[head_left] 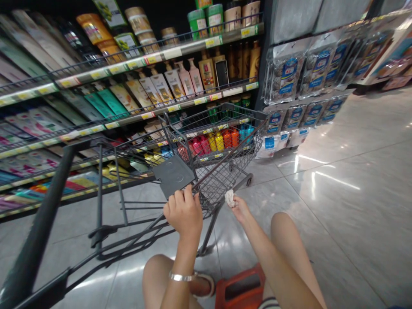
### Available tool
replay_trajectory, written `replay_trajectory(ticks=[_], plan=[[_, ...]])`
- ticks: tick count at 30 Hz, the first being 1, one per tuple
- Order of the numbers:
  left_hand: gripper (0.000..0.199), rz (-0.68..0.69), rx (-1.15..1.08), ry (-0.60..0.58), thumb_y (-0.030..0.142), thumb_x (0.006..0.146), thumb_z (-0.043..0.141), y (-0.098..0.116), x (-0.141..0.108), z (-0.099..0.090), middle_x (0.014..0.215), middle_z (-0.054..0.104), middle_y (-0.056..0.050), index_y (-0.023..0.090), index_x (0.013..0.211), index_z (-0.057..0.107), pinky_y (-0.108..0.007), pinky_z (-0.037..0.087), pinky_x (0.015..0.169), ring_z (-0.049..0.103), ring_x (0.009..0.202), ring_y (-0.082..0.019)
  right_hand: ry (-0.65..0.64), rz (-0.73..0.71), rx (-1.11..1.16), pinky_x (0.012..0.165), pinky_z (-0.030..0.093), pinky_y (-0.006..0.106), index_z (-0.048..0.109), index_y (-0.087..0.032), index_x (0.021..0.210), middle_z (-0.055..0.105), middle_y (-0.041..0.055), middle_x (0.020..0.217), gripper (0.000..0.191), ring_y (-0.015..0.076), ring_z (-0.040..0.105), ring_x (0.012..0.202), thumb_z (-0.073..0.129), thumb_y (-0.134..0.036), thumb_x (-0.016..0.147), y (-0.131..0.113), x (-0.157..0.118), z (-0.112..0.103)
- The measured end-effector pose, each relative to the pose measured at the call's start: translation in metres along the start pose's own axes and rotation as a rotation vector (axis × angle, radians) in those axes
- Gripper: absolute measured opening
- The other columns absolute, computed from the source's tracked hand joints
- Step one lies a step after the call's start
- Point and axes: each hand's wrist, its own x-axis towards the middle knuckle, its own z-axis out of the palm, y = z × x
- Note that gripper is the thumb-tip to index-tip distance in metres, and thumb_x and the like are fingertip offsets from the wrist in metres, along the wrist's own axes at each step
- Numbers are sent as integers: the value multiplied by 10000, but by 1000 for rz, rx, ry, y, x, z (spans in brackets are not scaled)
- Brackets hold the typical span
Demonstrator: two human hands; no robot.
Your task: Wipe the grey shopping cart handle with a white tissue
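A grey wire shopping cart (222, 180) stands in front of me, its thick dark push handle (41, 223) reaching toward the lower left. My left hand (184, 210) is wrapped around the cart's side rail, next to the grey seat flap (174, 175). Just right of it, my right hand (240, 208) pinches a crumpled white cloth or tissue (230, 198) close to the cart's frame. Whether the white piece touches the metal I cannot tell. A silver bracelet circles my left wrist.
Shelves (135, 116) with several rows of bottles and jars run behind the cart. Silvery packets (286, 77) hang on the shelf end at right. A red plastic stool (240, 287) is between my knees, on a glossy grey tiled floor (347, 214).
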Motion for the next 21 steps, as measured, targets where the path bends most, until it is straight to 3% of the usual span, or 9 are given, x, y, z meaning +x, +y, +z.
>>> replay_trajectory(ticks=[3,7,13,21], plan=[[280,4,24,3,357,857,507,0,-1,-1,777,534,-84,189,1049,623,-355,252,648,443,789,-262,130,-97,-53,589,435,253,660,-163,758,651,24,684,246,157,575,644,599,-235,531,9,7,3],[279,10,46,22,379,869,492,1,-1,-2,757,538,-76,190,1017,634,-353,245,648,441,765,-253,233,-236,-166,728,459,300,695,-141,889,672,43,784,364,179,586,760,636,-262,551,30,11,23],[344,-12,30,31,446,876,462,0,-1,-1,754,538,-78,186,1009,644,-351,232,651,425,763,-249,324,-346,-301,878,431,355,711,-131,763,632,57,793,221,191,562,827,621,-180,567,55,9,32],[357,-11,34,22,454,886,437,0,-1,-1,760,527,-77,193,1019,641,-357,231,654,421,768,-248,364,-334,-313,801,471,340,690,-141,765,643,77,815,203,204,582,859,625,-240,601,70,19,30]])
